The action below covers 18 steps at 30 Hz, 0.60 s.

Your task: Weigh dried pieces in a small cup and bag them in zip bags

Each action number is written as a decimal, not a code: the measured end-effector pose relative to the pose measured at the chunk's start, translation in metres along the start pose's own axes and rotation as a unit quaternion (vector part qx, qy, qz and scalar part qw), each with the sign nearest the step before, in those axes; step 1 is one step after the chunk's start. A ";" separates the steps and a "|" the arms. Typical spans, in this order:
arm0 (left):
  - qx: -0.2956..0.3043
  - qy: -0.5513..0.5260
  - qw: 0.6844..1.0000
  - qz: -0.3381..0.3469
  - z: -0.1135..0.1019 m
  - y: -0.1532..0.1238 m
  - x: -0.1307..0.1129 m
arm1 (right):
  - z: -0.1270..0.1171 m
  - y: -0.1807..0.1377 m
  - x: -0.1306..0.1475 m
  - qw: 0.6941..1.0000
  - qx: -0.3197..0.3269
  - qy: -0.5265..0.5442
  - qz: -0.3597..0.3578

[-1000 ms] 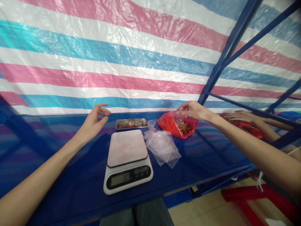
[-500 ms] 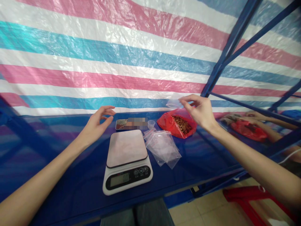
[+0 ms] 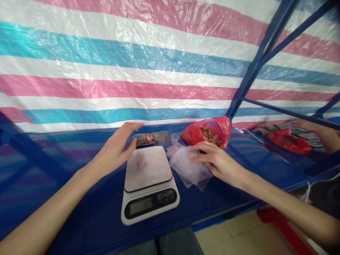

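My left hand [image 3: 118, 147] is open with nothing in it, its fingers stretched out at the far left corner of a white digital kitchen scale [image 3: 148, 170]. The scale's plate is bare and its display seems to read zero. Over a loose pile of clear zip bags [image 3: 183, 166], right of the scale, is my right hand [image 3: 214, 159]. Its fingers are stretched out and apart, at or just above the bags; contact is unclear. Behind that hand lies an open red plastic bag [image 3: 193, 131] of small brown pieces [image 3: 211, 136].
A phone [image 3: 145, 139] showing a picture and a small clear cup [image 3: 174, 138] lie behind the scale on the blue table [image 3: 103, 209]. Striped sheeting and a blue metal frame [image 3: 244, 81] bound the table. Another person's hand [image 3: 305, 125] is near a second red bag [image 3: 289, 141].
My right hand has come down and toward me from the red bag to the zip bags; the clear plastic at its fingertips no longer shows there. My left hand has moved right, closer to the scale.
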State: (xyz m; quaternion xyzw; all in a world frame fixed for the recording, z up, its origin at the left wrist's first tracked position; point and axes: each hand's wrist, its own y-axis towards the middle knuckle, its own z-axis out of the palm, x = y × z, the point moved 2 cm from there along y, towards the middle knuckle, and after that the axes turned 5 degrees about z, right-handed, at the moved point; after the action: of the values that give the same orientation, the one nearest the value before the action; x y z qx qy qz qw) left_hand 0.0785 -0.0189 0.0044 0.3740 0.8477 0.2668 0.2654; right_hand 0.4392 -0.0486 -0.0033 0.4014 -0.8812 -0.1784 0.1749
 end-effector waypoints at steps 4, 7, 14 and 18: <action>0.015 0.004 1.000 0.004 0.004 0.000 0.001 | -0.009 -0.015 0.009 0.999 0.016 -0.040 0.017; 0.027 0.007 1.000 -0.004 0.007 -0.001 -0.001 | -0.019 -0.006 0.020 0.999 -0.015 -0.028 0.016; -0.020 0.061 0.998 -0.016 -0.013 -0.003 0.020 | -0.042 0.006 -0.077 0.963 -0.046 -0.114 0.239; -0.071 0.085 0.993 -0.044 -0.025 -0.008 0.040 | -0.032 0.030 -0.134 0.970 0.097 -0.040 0.220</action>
State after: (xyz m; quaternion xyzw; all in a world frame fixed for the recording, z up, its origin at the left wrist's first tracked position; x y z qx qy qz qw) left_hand 0.0349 0.0009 0.0070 0.2923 0.8619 0.3447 0.2299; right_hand 0.5170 0.0672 0.0167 0.2053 -0.9671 -0.0654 0.1353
